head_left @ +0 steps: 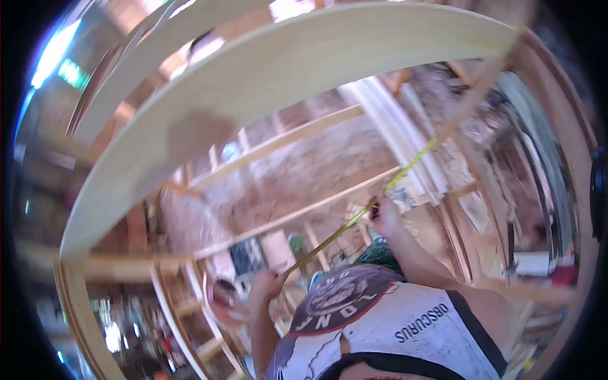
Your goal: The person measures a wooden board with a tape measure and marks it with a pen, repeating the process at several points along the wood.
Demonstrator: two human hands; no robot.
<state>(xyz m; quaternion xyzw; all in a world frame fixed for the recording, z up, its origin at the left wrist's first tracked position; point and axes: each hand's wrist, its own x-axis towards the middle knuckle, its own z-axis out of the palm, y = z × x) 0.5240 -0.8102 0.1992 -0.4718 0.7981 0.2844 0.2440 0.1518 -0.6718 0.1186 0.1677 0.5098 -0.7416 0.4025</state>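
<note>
A yellow tape measure (342,231) is stretched on a slant across the middle of the view, its blade running on to the upper right. My left hand (269,285) is closed around the lower end of the blade, in front of my chest. Further up, my right hand (383,212) has its fingers closed on the same tape, which passes through them. Whether the case or the blade's tip lies in my left hand is hidden. Past my right hand the tape reaches towards a wooden post (481,88).
A broad pale board (304,44) arches across the top, bent by the lens, with a shadow on it. Wooden rails (285,145) and uprights (171,310) stand around me. White panels (405,136) lean at the right. The lower left holds blurred clutter.
</note>
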